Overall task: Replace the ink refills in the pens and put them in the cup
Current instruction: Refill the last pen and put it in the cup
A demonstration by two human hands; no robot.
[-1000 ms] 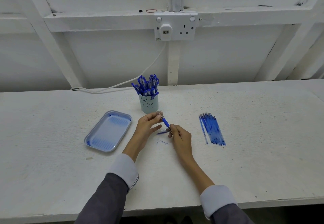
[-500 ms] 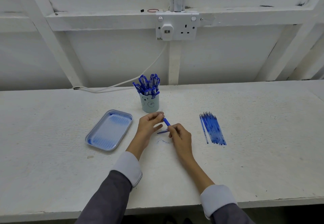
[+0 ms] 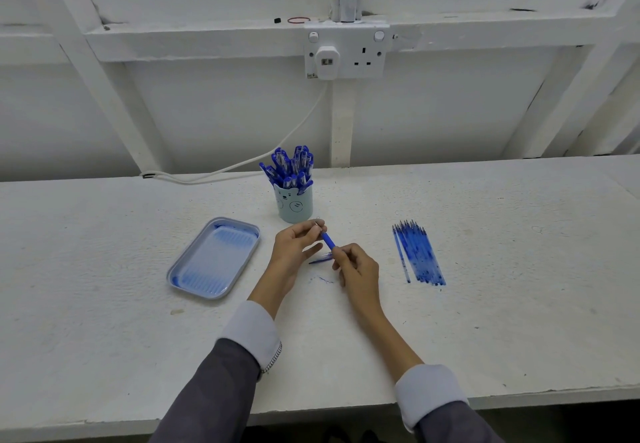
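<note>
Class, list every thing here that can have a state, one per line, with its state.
Pen: held tilted above the table.
Left hand: pinches its upper end.
Right hand: grips its lower end.
Cup: upright, filled with pens.
Refills: lying side by side on the table.
Tray: flat on the table.
Socket: left outlet plugged, right free.

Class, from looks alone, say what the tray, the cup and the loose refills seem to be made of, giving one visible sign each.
Tray: likely metal or glossy plastic; grey rim, shiny ribbed floor. Cup: matt pale plastic or ceramic, unclear; printed bear face. Refills: clear plastic tubes; blue ink shows through.
</note>
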